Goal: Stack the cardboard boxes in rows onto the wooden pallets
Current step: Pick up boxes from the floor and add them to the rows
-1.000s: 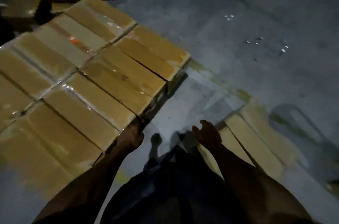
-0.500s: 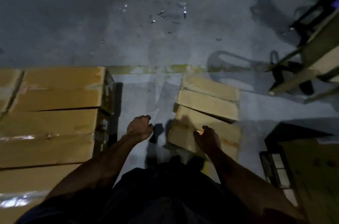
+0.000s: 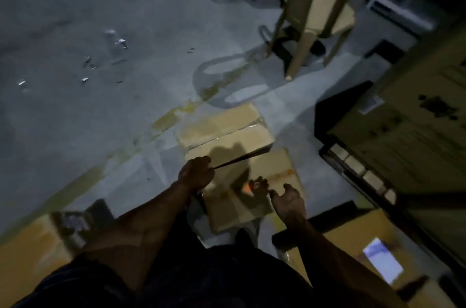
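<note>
Two flat brown cardboard boxes lie on the gray concrete floor (image 3: 75, 30) right in front of the person. The far box (image 3: 224, 128) is a smooth rectangle with a shiny strip of clear tape down its middle. The near box (image 3: 242, 204) touches it on the 6 o'clock side and sits a bit turned, with a small orange spot on its top. The left hand (image 3: 195, 173) reaches down over the seam where the two boxes meet, at about 9 o'clock from the near box; its fingers are curled loosely and it holds nothing, though the view is too blurry to tell if it touches the cardboard. The right hand (image 3: 290, 200) hovers over the near box's right edge at about 3 o'clock, fingers spread and bent, also holding nothing. Dark hand shadows fall on both box tops. The floor looks rough and dull, with a worn yellow painted line (image 3: 166, 120) running slantwise from 7 o'clock to 1 o'clock, and tiny shiny bits (image 3: 121, 41) scattered at 10 o'clock. A tan plastic chair (image 3: 315, 10) with thin curved legs stands at 1 o'clock. More brown cardboard (image 3: 27, 252) shows at 8 o'clock, and a tall stack of boxes (image 3: 413, 136) on slats at 3 o'clock.
</note>
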